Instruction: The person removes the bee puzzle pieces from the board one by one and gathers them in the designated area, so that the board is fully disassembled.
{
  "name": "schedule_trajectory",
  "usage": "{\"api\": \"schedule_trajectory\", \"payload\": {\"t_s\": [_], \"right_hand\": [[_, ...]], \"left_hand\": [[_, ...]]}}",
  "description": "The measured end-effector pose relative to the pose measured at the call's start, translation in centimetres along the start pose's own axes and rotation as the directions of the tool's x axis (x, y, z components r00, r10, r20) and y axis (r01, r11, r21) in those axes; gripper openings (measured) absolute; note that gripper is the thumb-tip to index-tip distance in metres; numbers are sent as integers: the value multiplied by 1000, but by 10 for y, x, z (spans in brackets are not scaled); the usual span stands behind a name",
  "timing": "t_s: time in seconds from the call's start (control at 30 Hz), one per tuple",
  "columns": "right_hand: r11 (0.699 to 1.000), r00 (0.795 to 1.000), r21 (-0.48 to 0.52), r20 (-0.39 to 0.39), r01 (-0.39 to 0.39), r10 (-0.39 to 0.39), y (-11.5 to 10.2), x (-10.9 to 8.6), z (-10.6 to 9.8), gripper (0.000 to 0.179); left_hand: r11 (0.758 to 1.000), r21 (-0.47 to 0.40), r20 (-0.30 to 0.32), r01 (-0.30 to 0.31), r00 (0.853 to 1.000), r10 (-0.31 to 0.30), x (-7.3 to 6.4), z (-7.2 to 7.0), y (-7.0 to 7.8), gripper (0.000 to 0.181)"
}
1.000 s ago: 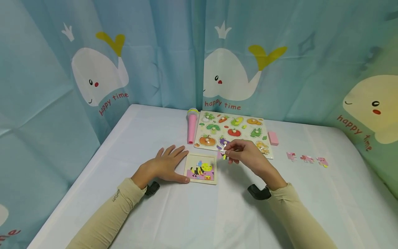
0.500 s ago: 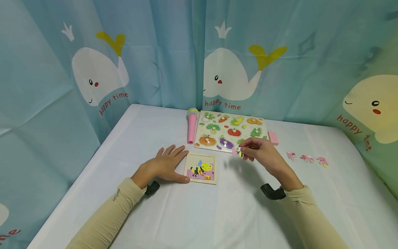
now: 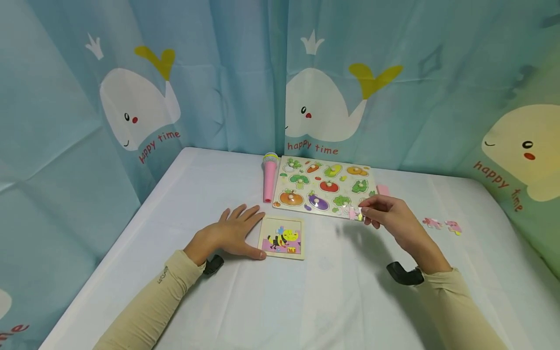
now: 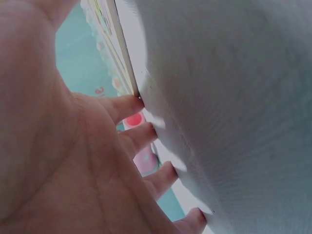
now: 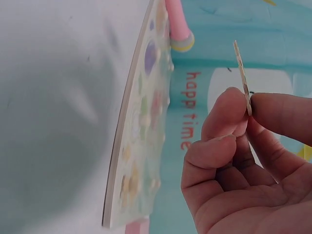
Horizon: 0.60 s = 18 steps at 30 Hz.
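Observation:
My right hand [image 3: 391, 221] pinches a small pink puzzle piece [image 3: 355, 214] between thumb and fingers, above the near edge of the vegetable board. The right wrist view shows that thin puzzle piece [image 5: 240, 63] edge-on, held at its lower end. My left hand [image 3: 231, 232] lies with fingers spread beside a small square wooden bee puzzle [image 3: 282, 238], its thumb and index finger touching the frame's left side. Several pieces sit in that frame and form a bee on a pink ground. Two loose puzzle pieces [image 3: 432, 223] lie on the table to the right.
A vegetable knob-puzzle board [image 3: 299, 204] lies at the back of the white table [image 3: 245, 301]. Left of it is a pink toy microphone [image 3: 270, 180]; at its right edge a pink block [image 3: 382, 189] is partly hidden. A whale-print curtain [image 3: 249, 73] stands behind.
My right hand has moved to the right with the puzzle piece, away from the bee puzzle. It now covers the spot where a third loose piece lay. My left hand stays put.

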State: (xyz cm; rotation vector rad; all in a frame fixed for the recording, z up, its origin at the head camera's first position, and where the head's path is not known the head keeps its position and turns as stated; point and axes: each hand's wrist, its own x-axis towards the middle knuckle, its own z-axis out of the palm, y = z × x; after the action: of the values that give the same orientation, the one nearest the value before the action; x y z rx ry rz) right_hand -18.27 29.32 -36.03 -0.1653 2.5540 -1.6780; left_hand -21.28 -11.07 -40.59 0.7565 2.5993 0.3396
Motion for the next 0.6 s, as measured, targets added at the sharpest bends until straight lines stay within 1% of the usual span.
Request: {"api": "schedule_trajectory", "payload": {"t_s": [0.33,0.47,0.6], "right_hand": [[998,997,-34,-55,-50,48,11,-9,-24,28],[998,997,-32,-65,-49,47,17,-12,-32,27],[997,996,-56,-75,-53,49,24,-16,-42,26]], "left_hand": [[1000,4,-7,-5,1000,5,0,-1,-1,114],[1000,3,-9,-5,1000,5,0,0,-1,114],[1000,1,-6,-4,1000,4,-1,-1,0,114]]}}
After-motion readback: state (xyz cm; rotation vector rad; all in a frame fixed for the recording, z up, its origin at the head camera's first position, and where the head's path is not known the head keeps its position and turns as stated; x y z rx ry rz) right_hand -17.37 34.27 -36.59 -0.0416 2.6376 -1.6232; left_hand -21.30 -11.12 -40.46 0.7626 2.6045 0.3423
